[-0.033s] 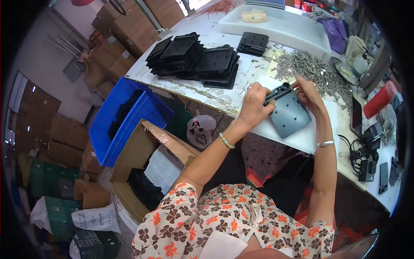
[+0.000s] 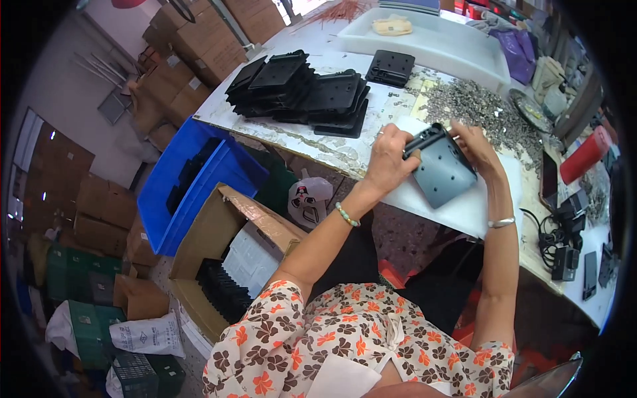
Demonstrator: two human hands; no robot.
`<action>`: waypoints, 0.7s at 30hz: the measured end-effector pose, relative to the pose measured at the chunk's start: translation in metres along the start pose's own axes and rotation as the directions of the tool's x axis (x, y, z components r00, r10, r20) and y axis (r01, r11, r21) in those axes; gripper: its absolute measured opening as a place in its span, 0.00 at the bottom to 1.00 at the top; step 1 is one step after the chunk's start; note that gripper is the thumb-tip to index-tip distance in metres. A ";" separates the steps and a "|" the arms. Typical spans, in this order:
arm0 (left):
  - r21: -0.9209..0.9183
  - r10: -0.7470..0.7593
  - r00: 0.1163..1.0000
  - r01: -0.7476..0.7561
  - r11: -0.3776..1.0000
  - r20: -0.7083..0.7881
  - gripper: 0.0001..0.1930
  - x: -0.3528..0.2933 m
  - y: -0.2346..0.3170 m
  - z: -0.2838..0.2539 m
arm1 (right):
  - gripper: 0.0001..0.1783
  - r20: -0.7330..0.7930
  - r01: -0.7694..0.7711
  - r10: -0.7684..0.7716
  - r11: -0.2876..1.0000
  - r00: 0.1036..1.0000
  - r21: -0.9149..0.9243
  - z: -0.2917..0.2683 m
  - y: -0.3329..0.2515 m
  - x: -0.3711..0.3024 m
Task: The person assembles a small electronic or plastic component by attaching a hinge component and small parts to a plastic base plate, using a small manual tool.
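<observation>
Right of centre, your left hand [image 2: 390, 160] is gripping a seemingly unfinished panel [image 2: 442, 178], your right hand [image 2: 476, 147] touching, grip unclear; a stack [image 2: 330, 93] is lying upper centre.

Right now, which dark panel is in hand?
The panel over the white sheet, gripped by the left hand; the others on the table lie untouched, piled or alone.

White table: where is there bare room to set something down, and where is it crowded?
Bare: between the black stack and white tray; a smaller, worn patch between stack and left hand. Crowded: beyond the right hand, under metal bits; far right, among cables.
</observation>
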State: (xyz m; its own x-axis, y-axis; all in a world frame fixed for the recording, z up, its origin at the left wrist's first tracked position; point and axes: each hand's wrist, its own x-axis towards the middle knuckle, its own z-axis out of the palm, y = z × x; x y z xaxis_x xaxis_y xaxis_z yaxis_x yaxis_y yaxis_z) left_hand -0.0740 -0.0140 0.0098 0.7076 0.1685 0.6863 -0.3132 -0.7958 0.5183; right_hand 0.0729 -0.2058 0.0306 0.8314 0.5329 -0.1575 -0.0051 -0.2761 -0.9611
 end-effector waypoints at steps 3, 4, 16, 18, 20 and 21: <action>0.020 -0.061 0.994 0.063 0.998 -0.094 0.12 0.011 -0.020 -0.010 | 0.20 0.265 0.083 -0.072 0.996 0.961 -0.030 0.003 -0.014 -0.018; 0.054 -0.055 0.992 0.061 0.997 -0.112 0.12 0.011 -0.023 -0.018 | 0.16 0.264 0.089 -0.088 0.996 0.961 0.006 0.011 -0.026 -0.027; -0.698 -0.628 0.555 0.715 0.026 0.546 0.26 0.024 0.002 -0.094 | 0.17 0.100 0.784 -0.898 0.316 0.429 -0.534 0.037 -0.025 -0.033; -0.680 -0.610 0.561 0.731 0.049 0.559 0.24 0.016 -0.017 -0.090 | 0.24 0.137 0.728 -0.935 0.156 0.326 -0.668 0.042 -0.029 -0.038; -0.692 -0.590 0.587 0.719 0.065 0.554 0.23 0.015 -0.020 -0.089 | 0.25 0.136 0.722 -0.941 0.139 0.309 -0.678 0.045 -0.027 -0.037; -0.694 -0.613 0.561 0.719 0.029 0.556 0.21 0.013 -0.019 -0.087 | 0.26 0.134 0.709 -0.946 0.123 0.296 -0.695 0.046 -0.027 -0.037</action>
State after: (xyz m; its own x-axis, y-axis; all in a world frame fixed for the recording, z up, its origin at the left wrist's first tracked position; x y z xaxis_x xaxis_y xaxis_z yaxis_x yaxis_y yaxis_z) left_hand -0.1141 0.0540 0.0540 0.9415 0.2584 -0.2162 0.0605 0.5018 0.8629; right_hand 0.0166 -0.1815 0.0515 0.1759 0.5261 0.8320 0.9746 -0.2120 -0.0721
